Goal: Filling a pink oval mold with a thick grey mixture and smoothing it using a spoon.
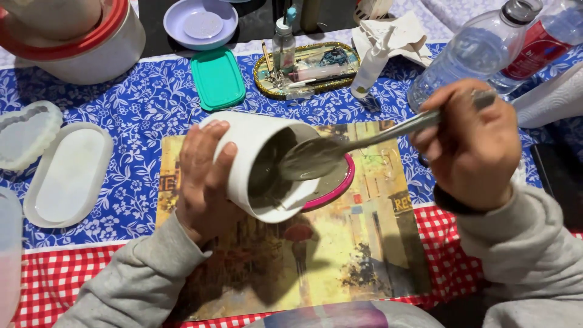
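The bench (152,103) is covered with a blue cloth with white flowers, and a red and white checked cloth lies along the near edge. On top sits a picture mat (364,243) in yellow and brown.

The left hand (203,176) wraps its grip around the side of a white cup (255,149), fingers over the top and thumb under it. The cup is tipped on its side with the mouth to the right, held just above a pink-rimmed mould (334,185) on the mat. Inside is thick grey paste. The cup looks stiff and light, but the wet paste likely makes it heavier and the rim messy and slippery, so the clean outer wall is the best place to hold.

The right hand (473,143) is clenched around the handle of a metal spoon (364,143). The bowl of the spoon is at the cup's mouth, coated with grey paste. The spoon is hard and thin; the far end of the handle is the dry part.

Farther out, two clear plastic bottles (467,54) lie at the top right, one with a red label. A green lid (218,78) lies flat near a gold-rimmed tray (306,70) with small tools and a little bottle on it. On the left are white moulds (67,173), one oval and one heart-shaped. A big white tub with a red rim (79,39) stands at the top left.
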